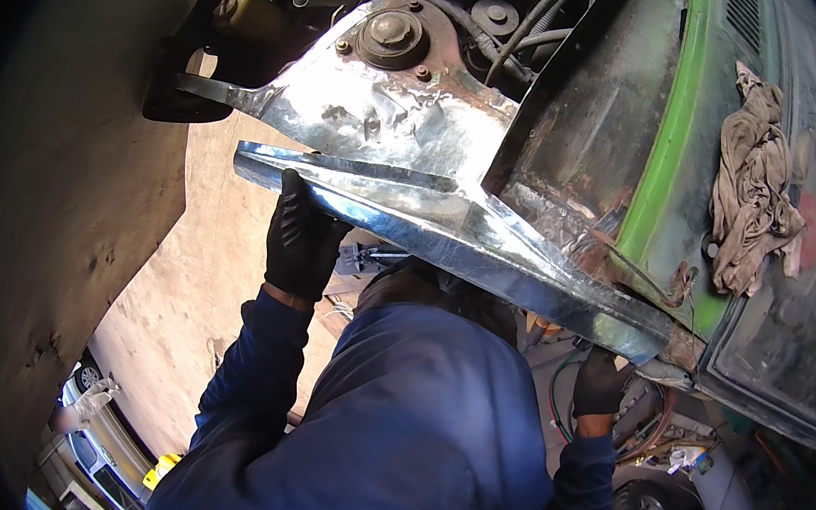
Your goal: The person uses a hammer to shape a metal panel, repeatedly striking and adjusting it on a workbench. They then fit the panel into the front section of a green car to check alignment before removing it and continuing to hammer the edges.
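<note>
Head view: I see the left hand (304,238) curled closed on a bare-metal fender rail (487,267), its length slanting rightward to the right hand (601,385), whose grip I cannot tell.

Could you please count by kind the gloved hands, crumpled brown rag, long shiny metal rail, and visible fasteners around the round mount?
Left hand and right hand, gloved: 2
Crumpled brown rag: 1
Long shiny metal rail: 1
Visible fasteners around round mount: 3
Total: 7

Car workshop: exposed engine bay (385,101)
</note>
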Demonstrator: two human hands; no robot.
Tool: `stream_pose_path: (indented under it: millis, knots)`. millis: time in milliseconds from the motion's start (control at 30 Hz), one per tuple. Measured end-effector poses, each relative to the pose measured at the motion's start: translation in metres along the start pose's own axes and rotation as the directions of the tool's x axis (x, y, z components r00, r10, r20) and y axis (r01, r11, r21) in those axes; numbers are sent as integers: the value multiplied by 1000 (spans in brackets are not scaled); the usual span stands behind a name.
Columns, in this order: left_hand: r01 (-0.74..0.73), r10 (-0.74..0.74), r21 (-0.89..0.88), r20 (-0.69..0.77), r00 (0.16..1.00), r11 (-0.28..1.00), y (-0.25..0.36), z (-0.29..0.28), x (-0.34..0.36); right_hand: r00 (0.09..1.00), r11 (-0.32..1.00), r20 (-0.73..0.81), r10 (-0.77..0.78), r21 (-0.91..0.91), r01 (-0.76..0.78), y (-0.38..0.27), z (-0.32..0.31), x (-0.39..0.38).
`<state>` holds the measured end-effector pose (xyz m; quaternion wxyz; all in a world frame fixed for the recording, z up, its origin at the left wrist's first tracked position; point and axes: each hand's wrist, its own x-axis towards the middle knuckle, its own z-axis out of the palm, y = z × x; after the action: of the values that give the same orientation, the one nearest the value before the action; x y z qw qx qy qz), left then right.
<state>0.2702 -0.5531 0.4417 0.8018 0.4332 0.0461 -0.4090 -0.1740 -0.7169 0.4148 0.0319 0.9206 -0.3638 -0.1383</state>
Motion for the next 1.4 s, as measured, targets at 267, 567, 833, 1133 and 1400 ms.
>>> stream_pose_path:
  millis: [267, 567, 833, 1133, 1400]
  knots:
    - [-19, -16, -247, -137, 990, 969, -6, 22, -2, 997, 990, 59, -40, -130, 48, 2, 1, -4]
    - [70, -82, -243, -38, 996, 967, -8, 14, -8, 997, 966, 22, -68, -247, 72, 4, 2, -9]
    - [69, -73, -42, -105, 992, 997, -6, 12, -12, 989, 897, 65, -134, -416, 149, 5, -2, -12]
    - [91, -83, 60, -134, 987, 994, -5, 11, -12, 996, 962, 37, -79, -260, 86, 9, 6, -16]
    - [88, -71, 146, -115, 991, 985, -4, 14, -13, 995, 994, -56, -77, -76, 73, 9, 12, -17]
